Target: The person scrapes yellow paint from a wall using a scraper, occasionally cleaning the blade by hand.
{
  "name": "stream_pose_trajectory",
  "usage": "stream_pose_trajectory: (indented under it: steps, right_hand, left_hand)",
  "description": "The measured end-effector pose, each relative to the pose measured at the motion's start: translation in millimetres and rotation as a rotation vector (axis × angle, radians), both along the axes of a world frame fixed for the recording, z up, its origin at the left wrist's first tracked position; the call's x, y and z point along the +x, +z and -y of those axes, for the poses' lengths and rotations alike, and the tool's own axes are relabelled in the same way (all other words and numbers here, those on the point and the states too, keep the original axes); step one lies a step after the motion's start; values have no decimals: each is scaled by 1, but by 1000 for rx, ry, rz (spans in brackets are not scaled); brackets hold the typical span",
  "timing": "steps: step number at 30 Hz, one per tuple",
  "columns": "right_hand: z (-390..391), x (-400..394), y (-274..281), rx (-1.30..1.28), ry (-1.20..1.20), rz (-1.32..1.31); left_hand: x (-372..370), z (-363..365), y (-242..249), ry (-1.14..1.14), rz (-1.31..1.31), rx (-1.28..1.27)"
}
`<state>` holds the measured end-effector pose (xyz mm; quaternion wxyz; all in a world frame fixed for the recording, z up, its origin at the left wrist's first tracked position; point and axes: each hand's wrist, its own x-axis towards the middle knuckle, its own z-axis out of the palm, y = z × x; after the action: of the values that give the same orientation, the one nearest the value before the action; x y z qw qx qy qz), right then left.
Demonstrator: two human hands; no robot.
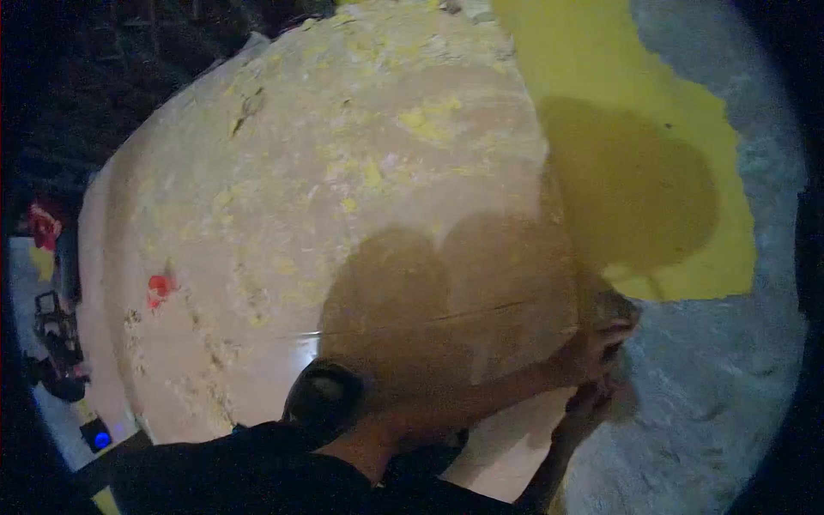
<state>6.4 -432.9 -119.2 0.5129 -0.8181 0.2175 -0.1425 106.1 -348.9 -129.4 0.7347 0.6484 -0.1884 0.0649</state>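
Observation:
A large tan board-like surface (283, 197), flecked with yellow and white residue, fills the middle of the dim head view. At its lower right edge my left hand (596, 348) is closed, with its fingers bent round a greyish thing I cannot make out. Just below is my right hand (590, 399), close to the same edge, in shadow. Its fingers are too dark to read. Beyond the edge lies a yellow area (687, 257) with a ragged outline, crossed by a rounded shadow.
Rough grey surface (704, 403) spreads on the right. A red patch (159, 290) marks the tan surface's left part. A dark rounded thing (324, 395) stands near my black sleeve. Dark clutter (58, 330) and a small blue light (103, 439) are at far left.

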Motion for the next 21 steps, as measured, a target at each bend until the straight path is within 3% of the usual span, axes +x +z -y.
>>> stream_pose_trajectory:
  steps: [1, 3, 5, 7, 9, 11, 14, 16, 19, 21]
  right_hand:
    - [4, 0, 0, -122, 14, 41]
    - [9, 3, 1, -378, 16, 121]
    - [-26, 0, 41, 226, -10, -88]
    - [-26, 1, 49, 149, -30, -67]
    - [-26, -5, 46, 82, -34, -111]
    - [-29, 13, 36, 32, 75, 81]
    - [-25, -1, 56, 70, 30, 27]
    - [-26, 5, 54, 55, 28, 25]
    - [-25, 8, 49, 52, 70, 40]
    - [-32, -1, 56, -9, -30, -23]
  left_hand:
    - [4, 8, -18, -19, -146, -114]
    - [-2, 15, -5, -39, -268, -144]
    - [1, -14, 18, -35, -172, -52]
    - [-5, -13, 26, -134, -51, -17]
    - [1, -11, 18, -97, -112, -53]
    - [-2, -9, 20, -60, -177, -84]
    - [-3, -13, 38, -150, -240, -67]
    - [-2, -10, 30, -26, -68, -49]
    - [3, -8, 22, -1, -176, -102]
    - [-4, -10, 30, -33, -81, -51]
